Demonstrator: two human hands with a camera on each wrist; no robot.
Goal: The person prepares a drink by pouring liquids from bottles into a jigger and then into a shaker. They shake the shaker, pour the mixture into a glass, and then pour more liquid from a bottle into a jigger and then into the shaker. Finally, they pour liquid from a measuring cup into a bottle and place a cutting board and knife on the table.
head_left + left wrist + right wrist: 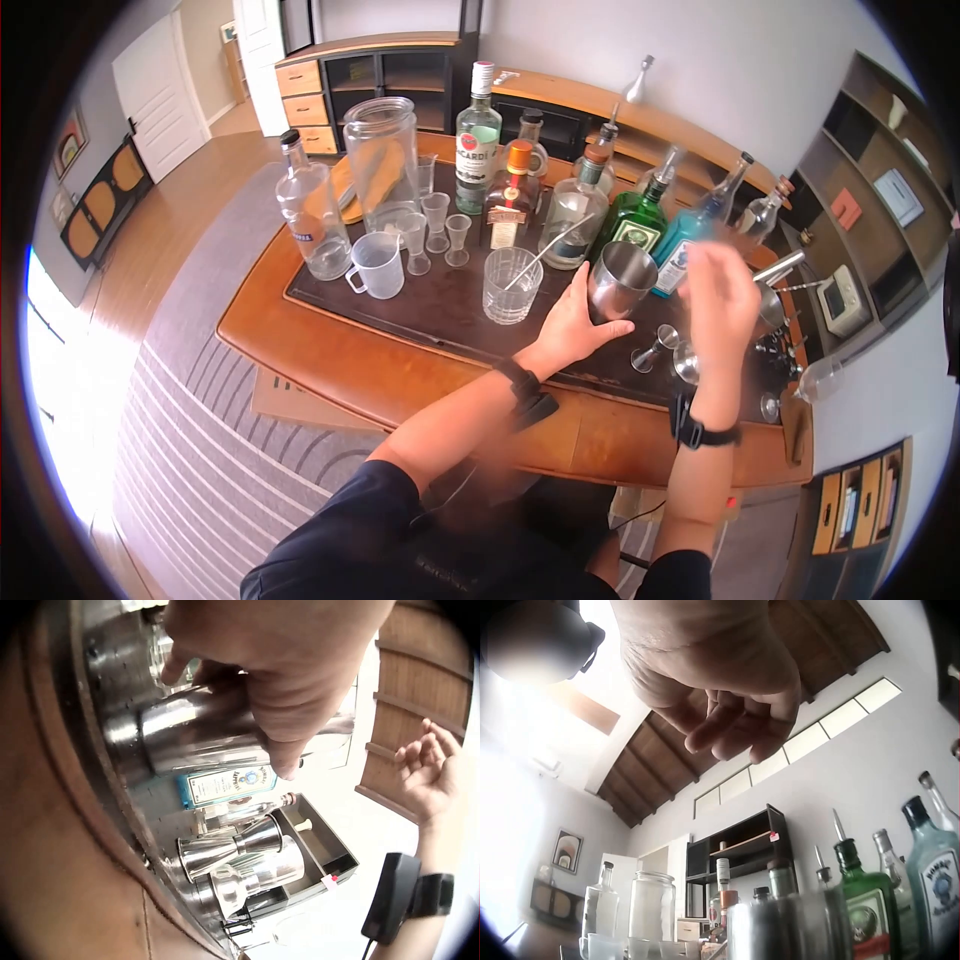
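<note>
My left hand (576, 325) grips a metal shaker cup (622, 280), which also shows in the left wrist view (202, 731) with the fingers and thumb round it. Raised to the right of the cup, my right hand (722, 300) holds nothing; in the right wrist view the hand (720, 682) hangs above the cup (787, 930) with its fingers loosely curled. Left of the cup stands a cut glass (511, 290) with a metal straw (550, 250) leaning in it. A jigger (655, 348) stands on the dark mat to the right.
Behind the cup stand a green bottle (636, 222), a blue bottle (683, 252) and several others. At the left are a plastic measuring jug (377, 267), small glasses (457, 240), a big jar (383, 165) and a clear bottle (313, 220). The table's leather edge (330, 370) runs along the front.
</note>
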